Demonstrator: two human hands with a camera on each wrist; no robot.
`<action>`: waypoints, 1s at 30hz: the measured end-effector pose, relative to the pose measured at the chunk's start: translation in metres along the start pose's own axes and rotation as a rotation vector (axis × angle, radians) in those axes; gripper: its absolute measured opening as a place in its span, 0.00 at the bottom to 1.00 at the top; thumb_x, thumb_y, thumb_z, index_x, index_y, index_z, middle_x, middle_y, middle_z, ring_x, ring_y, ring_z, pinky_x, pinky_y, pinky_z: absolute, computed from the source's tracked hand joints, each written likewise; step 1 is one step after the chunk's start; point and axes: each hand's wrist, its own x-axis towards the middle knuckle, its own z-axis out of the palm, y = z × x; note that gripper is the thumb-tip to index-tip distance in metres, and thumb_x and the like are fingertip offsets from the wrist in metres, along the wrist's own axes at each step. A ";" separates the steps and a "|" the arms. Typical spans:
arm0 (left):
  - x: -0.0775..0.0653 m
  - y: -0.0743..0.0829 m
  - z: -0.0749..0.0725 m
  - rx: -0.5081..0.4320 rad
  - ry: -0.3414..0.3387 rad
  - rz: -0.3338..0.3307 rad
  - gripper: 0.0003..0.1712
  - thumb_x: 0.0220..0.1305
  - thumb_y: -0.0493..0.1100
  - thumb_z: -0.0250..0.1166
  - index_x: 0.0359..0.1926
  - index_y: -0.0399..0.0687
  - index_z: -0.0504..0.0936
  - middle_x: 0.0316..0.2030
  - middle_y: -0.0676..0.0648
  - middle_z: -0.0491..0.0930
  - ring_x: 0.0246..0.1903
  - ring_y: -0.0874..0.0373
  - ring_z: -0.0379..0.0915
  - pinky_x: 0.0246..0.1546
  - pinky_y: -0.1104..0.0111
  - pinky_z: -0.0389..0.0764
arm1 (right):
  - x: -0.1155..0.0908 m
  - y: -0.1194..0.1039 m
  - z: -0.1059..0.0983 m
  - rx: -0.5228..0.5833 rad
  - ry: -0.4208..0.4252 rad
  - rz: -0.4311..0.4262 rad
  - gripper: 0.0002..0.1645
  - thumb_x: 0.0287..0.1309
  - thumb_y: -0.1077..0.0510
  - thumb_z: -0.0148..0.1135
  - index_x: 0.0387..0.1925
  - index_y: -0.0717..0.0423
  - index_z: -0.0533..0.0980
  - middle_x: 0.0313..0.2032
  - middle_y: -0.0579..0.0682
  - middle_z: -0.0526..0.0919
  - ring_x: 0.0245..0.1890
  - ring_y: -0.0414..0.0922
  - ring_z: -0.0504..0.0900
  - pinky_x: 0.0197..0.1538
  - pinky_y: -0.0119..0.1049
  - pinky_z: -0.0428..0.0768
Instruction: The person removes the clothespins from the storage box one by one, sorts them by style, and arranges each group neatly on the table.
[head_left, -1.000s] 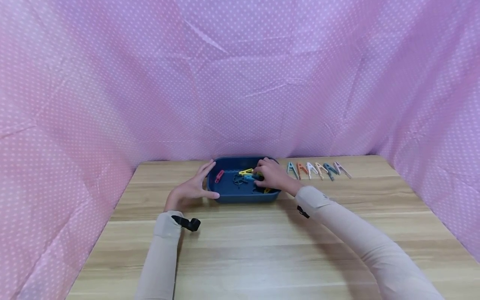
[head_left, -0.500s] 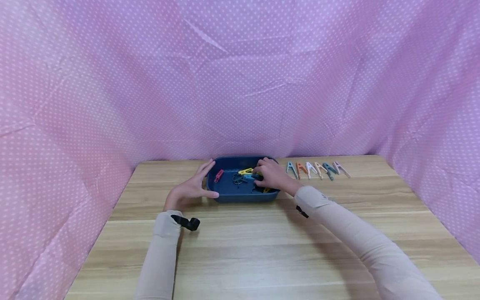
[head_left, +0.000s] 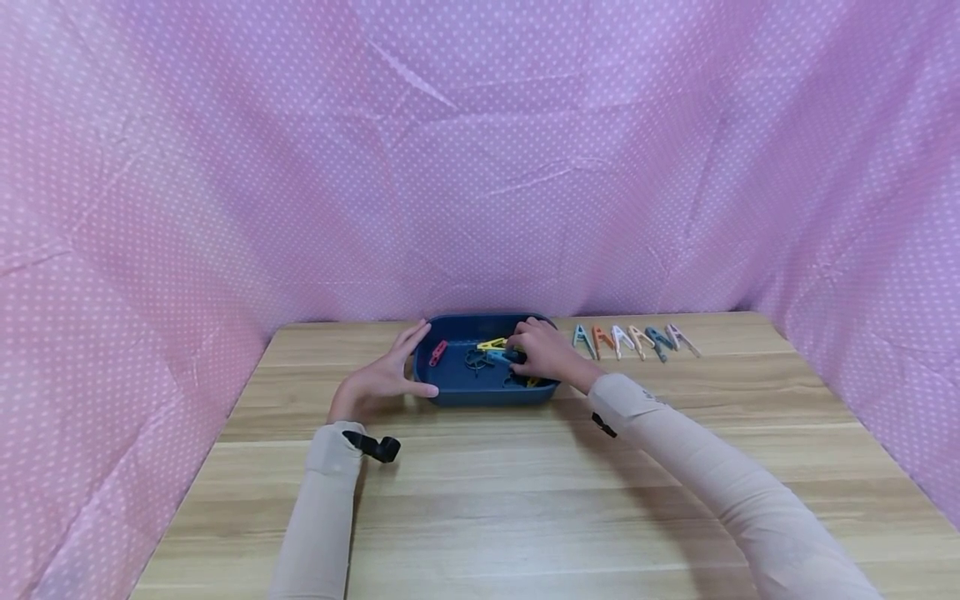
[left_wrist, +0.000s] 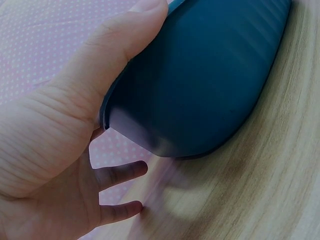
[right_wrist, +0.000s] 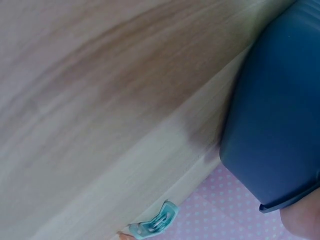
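While our left hand [head_left: 386,375] spread its fingers wide against one end of the blue basin [head_left: 487,399], our right hand [head_left: 546,350] sat inside the other, knuckles hiding the fingertips; we could not tell whether they grasped anything. Near them lay one yellow clip [head_left: 492,344] and one blue clip [head_left: 498,357]; nearer our left thumb, one red clip [head_left: 438,353]. Beyond the basin's wall, right of our right fingers, six clips [head_left: 618,333] lined the table [head_left: 480,500].
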 end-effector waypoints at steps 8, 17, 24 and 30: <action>-0.001 0.001 0.001 -0.006 -0.003 -0.005 0.68 0.58 0.52 0.77 0.83 0.57 0.35 0.82 0.47 0.26 0.81 0.41 0.25 0.76 0.35 0.43 | 0.000 0.000 0.001 0.001 -0.008 0.005 0.18 0.60 0.49 0.72 0.49 0.52 0.86 0.48 0.53 0.85 0.49 0.52 0.77 0.57 0.48 0.77; -0.002 0.000 0.002 -0.015 0.003 -0.012 0.68 0.58 0.52 0.77 0.83 0.54 0.36 0.82 0.47 0.27 0.81 0.40 0.26 0.76 0.35 0.43 | -0.001 -0.001 0.001 0.008 -0.025 0.013 0.16 0.60 0.52 0.71 0.49 0.51 0.86 0.49 0.54 0.84 0.51 0.52 0.77 0.60 0.50 0.76; -0.002 0.002 0.001 -0.020 0.003 -0.029 0.69 0.56 0.53 0.78 0.83 0.61 0.36 0.82 0.50 0.27 0.81 0.43 0.26 0.76 0.36 0.42 | -0.001 -0.002 -0.001 0.007 -0.030 0.017 0.16 0.60 0.52 0.71 0.49 0.51 0.86 0.49 0.53 0.84 0.50 0.52 0.76 0.60 0.50 0.76; -0.002 0.003 0.001 -0.027 0.004 -0.029 0.69 0.56 0.54 0.78 0.83 0.60 0.36 0.82 0.49 0.27 0.81 0.42 0.26 0.76 0.35 0.42 | 0.000 -0.002 -0.001 0.001 -0.050 0.036 0.18 0.59 0.52 0.73 0.50 0.54 0.86 0.49 0.53 0.83 0.48 0.51 0.75 0.58 0.49 0.76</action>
